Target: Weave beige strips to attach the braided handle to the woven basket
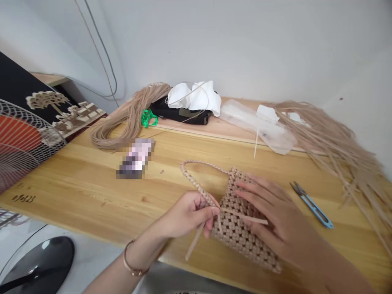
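A woven tan bag (234, 228) with an open checkered weave lies tilted at the table's front edge. Its braided strap (196, 181) loops out to the left and back to the bag's top corner. My left hand (196, 212) pinches the strap's lower end between thumb and fingers, where several flat loose strips stick out. One strip (245, 215) runs right across the weave, and another (194, 243) hangs down below my thumb. My right hand (272, 212) lies over the bag's right side with fingers spread, partly hiding it.
Blue thread snips (312, 204) lie to the right. Bundles of tan strips (122, 118) sit at the back left and far right (346, 143). A phone (136, 158), a green plastic piece (149, 118), a black pouch (180, 112) and a clear plastic bag (260, 124) are behind. A fan (24, 143) stands left.
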Demonstrator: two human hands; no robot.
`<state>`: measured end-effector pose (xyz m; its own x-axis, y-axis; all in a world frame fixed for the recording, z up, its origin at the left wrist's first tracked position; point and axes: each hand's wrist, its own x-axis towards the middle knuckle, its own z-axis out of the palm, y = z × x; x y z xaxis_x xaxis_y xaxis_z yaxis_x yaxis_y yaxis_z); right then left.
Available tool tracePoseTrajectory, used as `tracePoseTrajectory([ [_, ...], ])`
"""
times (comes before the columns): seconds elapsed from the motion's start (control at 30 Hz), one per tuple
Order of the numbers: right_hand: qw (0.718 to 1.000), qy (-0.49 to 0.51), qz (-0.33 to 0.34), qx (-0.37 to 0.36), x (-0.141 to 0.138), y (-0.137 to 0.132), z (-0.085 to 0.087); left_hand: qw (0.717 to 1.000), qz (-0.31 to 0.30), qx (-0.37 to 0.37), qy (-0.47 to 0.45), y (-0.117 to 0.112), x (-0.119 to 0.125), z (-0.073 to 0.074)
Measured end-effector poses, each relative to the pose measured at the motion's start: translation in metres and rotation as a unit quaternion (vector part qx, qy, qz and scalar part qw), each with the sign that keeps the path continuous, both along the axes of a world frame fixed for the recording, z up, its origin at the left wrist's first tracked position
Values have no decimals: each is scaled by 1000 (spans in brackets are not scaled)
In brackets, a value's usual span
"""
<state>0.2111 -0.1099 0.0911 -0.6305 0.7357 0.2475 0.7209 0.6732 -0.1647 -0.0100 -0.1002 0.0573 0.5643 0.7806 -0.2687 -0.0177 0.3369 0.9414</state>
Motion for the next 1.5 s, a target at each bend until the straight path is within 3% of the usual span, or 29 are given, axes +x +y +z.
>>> tracePoseTrajectory([
  [0.07,1000,3,19,-25,-5,-1,6,997,-63,23,22,8,-7,23],
  [0.2,997,79,-15,-16,-20,-26,17,982,-173,11,77,12,-14,70],
  [0.27,993,117,-12,-13,-28,-41,19,967,-237,-3,97,9,-14,85],
  [0.33,991,124,-6,-42,-35,-55,19,950,-293,-6,112,4,-11,91],
  [0.43,989,134,-23,-66,-42,-70,15,936,-330,-5,118,-5,-9,88],
  [0.57,989,133,-29,-53,-45,-81,11,942,-315,-2,117,-15,-9,80],
  [0.73,991,122,-39,-30,-47,-82,10,940,-318,22,119,-21,-12,81],
  [0.87,994,104,-15,-28,-46,-80,8,943,-304,56,120,-23,-13,81],
  [0.97,992,116,9,-45,-45,-81,7,948,-291,36,120,-25,-14,78],
  [1.17,989,135,-38,-56,-50,-87,-1,956,-273,20,106,-27,-14,74],
  [1.37,989,125,-62,-47,-52,-88,-2,954,-216,80,194,-37,-8,74],
  [1.5,984,156,-88,-25,-55,-88,-4,947,-222,107,208,-36,-5,72],
])
